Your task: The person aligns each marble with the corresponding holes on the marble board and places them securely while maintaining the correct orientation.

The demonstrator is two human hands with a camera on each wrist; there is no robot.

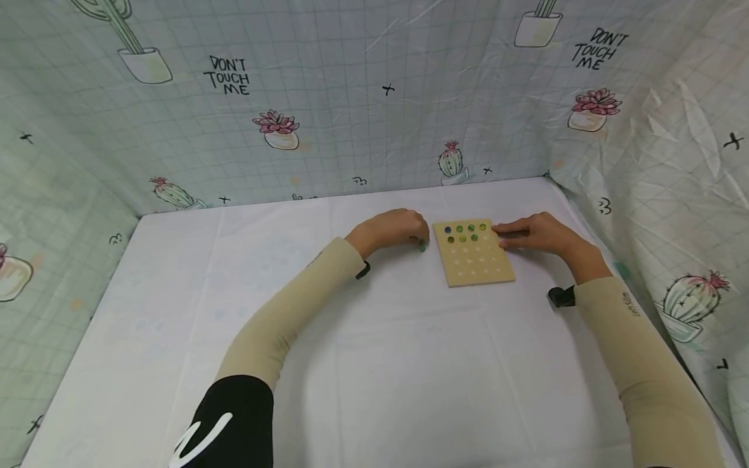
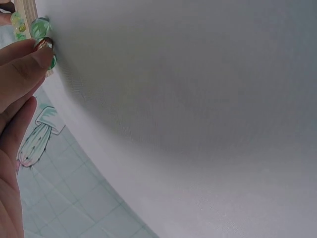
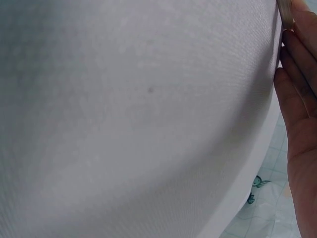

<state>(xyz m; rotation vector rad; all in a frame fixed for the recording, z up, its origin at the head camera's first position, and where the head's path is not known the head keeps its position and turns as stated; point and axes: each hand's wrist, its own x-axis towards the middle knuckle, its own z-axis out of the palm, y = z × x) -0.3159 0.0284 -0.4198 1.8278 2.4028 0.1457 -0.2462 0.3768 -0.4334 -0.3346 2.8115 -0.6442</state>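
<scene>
A square wooden board (image 1: pixel 481 264) with rows of round hollows lies flat on the white table. Several glass marbles (image 1: pixel 471 228), mostly green and one blue, sit in its two far rows. Left of the board, my left hand (image 1: pixel 393 229) pinches a marble (image 2: pixel 45 43) with reddish streaks between thumb and fingertips. Green marbles (image 2: pixel 40 28) show right by those fingertips in the left wrist view. My right hand (image 1: pixel 541 234) touches the board's right edge, its fingers (image 3: pixel 292 94) fairly straight in the right wrist view.
White cloth covers the table (image 1: pixel 374 364). A patterned curtain (image 1: pixel 351 97) with cactus drawings hangs behind it and along both sides. Each wrist wears a dark strap.
</scene>
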